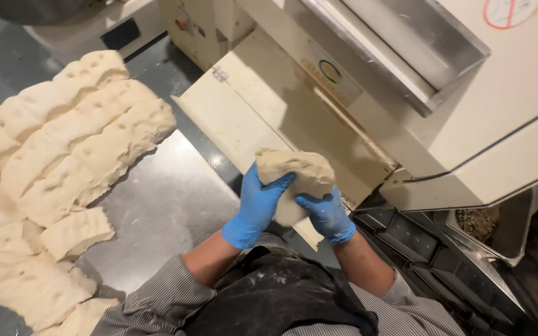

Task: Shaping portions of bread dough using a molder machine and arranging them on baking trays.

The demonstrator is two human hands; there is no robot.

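Both my hands wear blue gloves and hold one lump of pale dough (299,174) between them. My left hand (255,206) cups its left side with fingers curled over the front. My right hand (327,216) supports it from below on the right. The lump hangs just above the sloped cream feed board (244,109) of a dough machine (468,106).
A big mass of cut, dimpled dough pieces (63,155) lies on the steel table (163,205) at the left. The cream machine fills the upper right, with a metal chute (406,43) on top and dark trays (418,239) below it.
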